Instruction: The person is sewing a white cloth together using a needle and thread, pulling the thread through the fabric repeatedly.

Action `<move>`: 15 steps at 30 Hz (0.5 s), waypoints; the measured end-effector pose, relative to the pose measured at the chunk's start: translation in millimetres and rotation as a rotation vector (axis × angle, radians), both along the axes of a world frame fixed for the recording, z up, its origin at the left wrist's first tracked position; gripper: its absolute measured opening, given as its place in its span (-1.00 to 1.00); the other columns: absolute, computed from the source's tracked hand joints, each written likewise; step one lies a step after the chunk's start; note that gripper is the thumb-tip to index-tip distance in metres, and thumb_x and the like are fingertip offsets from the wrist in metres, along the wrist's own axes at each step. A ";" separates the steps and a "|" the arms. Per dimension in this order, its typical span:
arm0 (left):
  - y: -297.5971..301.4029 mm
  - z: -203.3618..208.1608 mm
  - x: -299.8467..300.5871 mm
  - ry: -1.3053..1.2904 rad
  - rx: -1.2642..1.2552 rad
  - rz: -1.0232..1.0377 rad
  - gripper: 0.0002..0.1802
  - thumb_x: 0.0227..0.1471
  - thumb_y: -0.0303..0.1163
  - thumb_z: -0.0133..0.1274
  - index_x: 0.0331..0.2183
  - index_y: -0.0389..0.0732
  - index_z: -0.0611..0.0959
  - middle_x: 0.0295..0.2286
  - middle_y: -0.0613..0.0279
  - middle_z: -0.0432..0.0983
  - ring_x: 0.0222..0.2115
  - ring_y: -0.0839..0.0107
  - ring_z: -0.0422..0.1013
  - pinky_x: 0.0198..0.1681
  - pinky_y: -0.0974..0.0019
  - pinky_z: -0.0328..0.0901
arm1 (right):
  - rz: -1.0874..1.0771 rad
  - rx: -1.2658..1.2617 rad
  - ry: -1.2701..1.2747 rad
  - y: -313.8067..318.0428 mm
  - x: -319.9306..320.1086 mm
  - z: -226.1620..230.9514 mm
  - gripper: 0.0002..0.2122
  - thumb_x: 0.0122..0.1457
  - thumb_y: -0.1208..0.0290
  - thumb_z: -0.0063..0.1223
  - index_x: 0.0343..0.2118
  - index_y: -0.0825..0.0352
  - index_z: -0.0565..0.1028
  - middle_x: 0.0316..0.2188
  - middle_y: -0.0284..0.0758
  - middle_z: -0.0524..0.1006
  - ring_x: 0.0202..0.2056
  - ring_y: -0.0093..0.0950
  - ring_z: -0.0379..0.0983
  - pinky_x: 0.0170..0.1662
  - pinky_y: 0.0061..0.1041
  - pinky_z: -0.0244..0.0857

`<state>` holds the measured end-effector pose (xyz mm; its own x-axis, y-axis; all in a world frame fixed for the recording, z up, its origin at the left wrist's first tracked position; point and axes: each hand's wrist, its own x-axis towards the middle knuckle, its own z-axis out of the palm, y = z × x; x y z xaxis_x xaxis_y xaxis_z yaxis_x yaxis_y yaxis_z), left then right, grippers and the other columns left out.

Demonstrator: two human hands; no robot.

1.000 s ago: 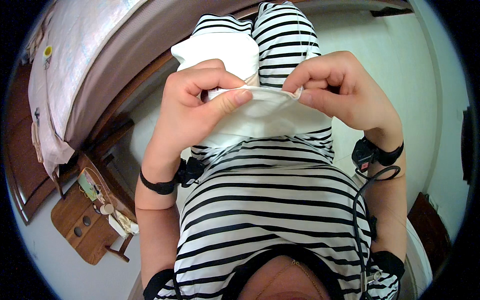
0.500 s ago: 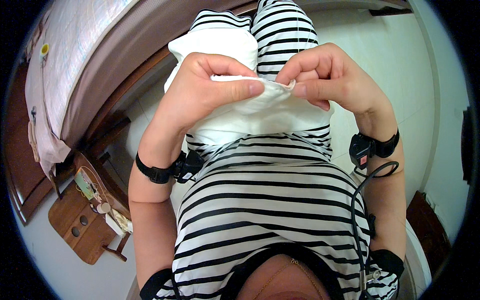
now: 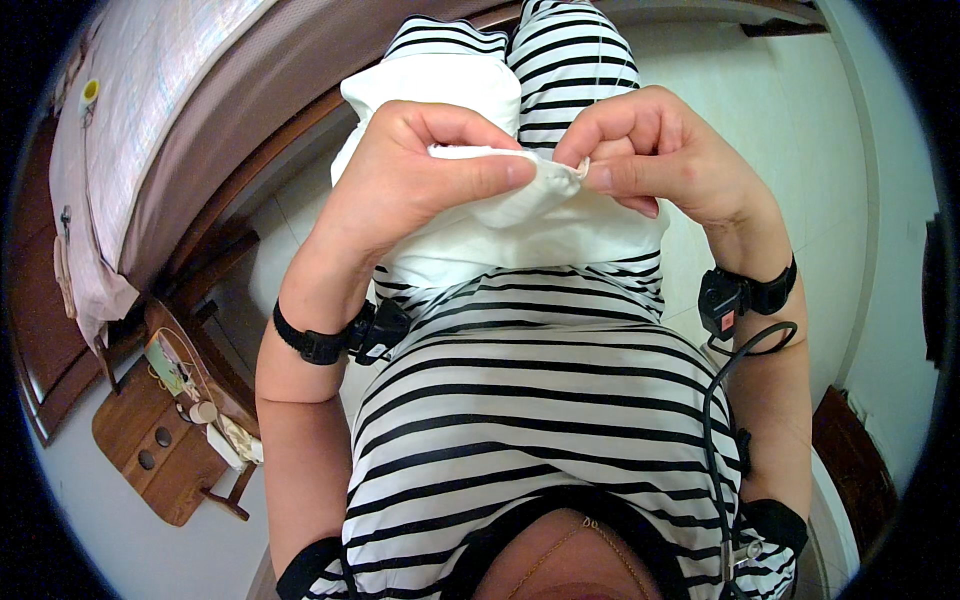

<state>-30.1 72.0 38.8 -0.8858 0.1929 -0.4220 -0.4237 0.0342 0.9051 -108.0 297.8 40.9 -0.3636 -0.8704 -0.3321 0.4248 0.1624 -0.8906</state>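
Note:
A white cloth (image 3: 520, 235) lies across my lap over black-and-white striped clothing, and part of it is lifted between my hands. My left hand (image 3: 425, 165) is closed, its thumb and forefinger pinching a folded edge. Just to the right, my right hand (image 3: 650, 160) pinches the end of that edge, where a small beige bit stands up at the thumb tip. A thin pale line like a thread (image 3: 598, 50) runs up past the right fingers. Whether the right fingertips also hold something small, such as a needle, cannot be made out.
At the left is a bed (image 3: 190, 110) with a pale sheet; a small yellow roll (image 3: 91, 92) lies on it. A wooden stool (image 3: 140, 440) below carries several small things. A black cable (image 3: 712, 420) hangs along my right arm.
The lifted edge has turned slightly, so its fold shows more between my hands. My left hand has shifted a little to the right; the right hand keeps nearly the same place.

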 end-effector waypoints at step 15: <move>-2.3 4.5 3.9 0.094 -0.152 -0.044 -0.85 -0.13 -0.41 0.29 -0.47 -0.28 0.70 -0.58 0.41 0.54 -0.55 0.72 0.36 -0.47 0.61 0.25 | -0.052 0.135 0.179 -6.0 8.8 9.1 -0.85 0.09 0.57 -0.01 -0.29 0.41 0.56 -0.69 -0.54 0.40 -0.68 -0.75 0.21 -0.63 -0.71 0.06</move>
